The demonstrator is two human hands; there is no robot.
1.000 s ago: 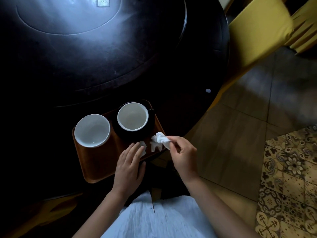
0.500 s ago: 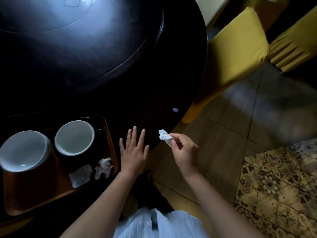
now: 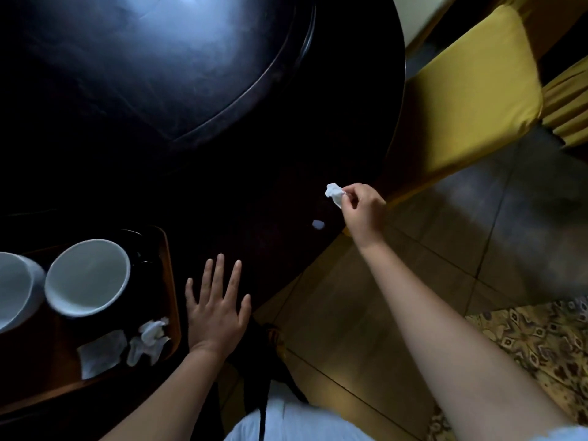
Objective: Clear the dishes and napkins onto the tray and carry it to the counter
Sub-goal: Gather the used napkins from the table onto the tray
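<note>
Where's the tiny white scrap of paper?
The tiny scrap lies on the dark table near its right edge, just below the right hand.

A dark round table [image 3: 286, 154] with a raised round centre disc [image 3: 152, 65] fills the upper left. On its near left part sits a brown wooden tray [image 3: 170, 281], running off the left edge of the view. A small white scrap of napkin [image 3: 317, 224] lies alone on the bare tabletop near the right rim, well apart from the tray. The left hand [image 3: 216, 310] rests flat, fingers spread, on the table just beside the tray's right edge
</note>
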